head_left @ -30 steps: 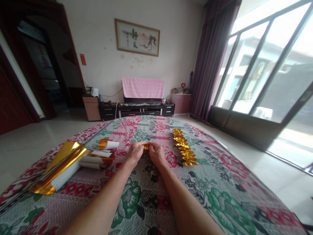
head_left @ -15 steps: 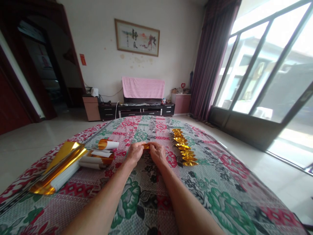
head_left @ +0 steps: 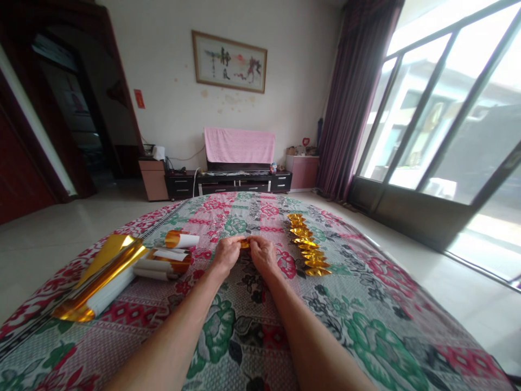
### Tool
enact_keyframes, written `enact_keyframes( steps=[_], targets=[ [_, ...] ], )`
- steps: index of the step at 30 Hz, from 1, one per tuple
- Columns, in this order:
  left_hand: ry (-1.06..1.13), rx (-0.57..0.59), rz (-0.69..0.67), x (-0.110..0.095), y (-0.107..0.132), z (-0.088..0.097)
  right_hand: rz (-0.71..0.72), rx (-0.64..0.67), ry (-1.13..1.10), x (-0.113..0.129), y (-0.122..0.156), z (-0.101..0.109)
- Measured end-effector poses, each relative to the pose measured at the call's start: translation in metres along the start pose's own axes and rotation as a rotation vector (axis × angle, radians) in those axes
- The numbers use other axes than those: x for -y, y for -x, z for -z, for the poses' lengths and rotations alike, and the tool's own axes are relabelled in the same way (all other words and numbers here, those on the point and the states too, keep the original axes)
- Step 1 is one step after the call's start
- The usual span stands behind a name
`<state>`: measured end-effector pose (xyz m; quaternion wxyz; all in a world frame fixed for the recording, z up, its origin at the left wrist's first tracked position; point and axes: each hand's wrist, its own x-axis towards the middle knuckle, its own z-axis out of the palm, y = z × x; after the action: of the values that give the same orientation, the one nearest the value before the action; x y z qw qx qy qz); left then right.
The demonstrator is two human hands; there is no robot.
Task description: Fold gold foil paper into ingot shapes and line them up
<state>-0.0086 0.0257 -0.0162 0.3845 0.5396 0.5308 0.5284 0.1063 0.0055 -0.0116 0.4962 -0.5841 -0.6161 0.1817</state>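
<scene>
My left hand (head_left: 225, 253) and my right hand (head_left: 262, 254) meet over a flowered cloth (head_left: 244, 326), both pinched on a small piece of gold foil paper (head_left: 245, 244) between their fingertips. Most of the piece is hidden by the fingers. To the right of my right hand lies a row of several folded gold foil shapes (head_left: 306, 245). To the left of my left hand lie rolled gold-and-white foil sheets (head_left: 169, 259).
A stack of flat gold foil sheets (head_left: 100, 277) lies at the left edge of the cloth. Beyond the cloth are a tiled floor, a dark TV cabinet (head_left: 238, 182) under a pink cover (head_left: 239, 145), and large windows (head_left: 443, 108) on the right.
Both hands stay pinched on the gold foil piece with only tiny finger shifts. The view has nudged slightly.
</scene>
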Motion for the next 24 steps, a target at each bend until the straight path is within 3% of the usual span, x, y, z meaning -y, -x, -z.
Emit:
enact_keyframes(
  steps=[13, 20, 24],
  targets=[
    [0.065, 0.004, 0.03, -0.0028, 0.0019, -0.0006, -0.01, 0.014, -0.032, 0.0036, 0.0012, 0.0029],
    [0.145, 0.044, 0.143, -0.0102, 0.0052, 0.0034, -0.03, 0.011, -0.113, 0.0007, 0.0004, 0.002],
    [0.128, 0.006, 0.093, -0.0066, 0.0043, 0.002, -0.031, -0.005, -0.133, -0.0042, -0.0019, -0.0016]
  ],
)
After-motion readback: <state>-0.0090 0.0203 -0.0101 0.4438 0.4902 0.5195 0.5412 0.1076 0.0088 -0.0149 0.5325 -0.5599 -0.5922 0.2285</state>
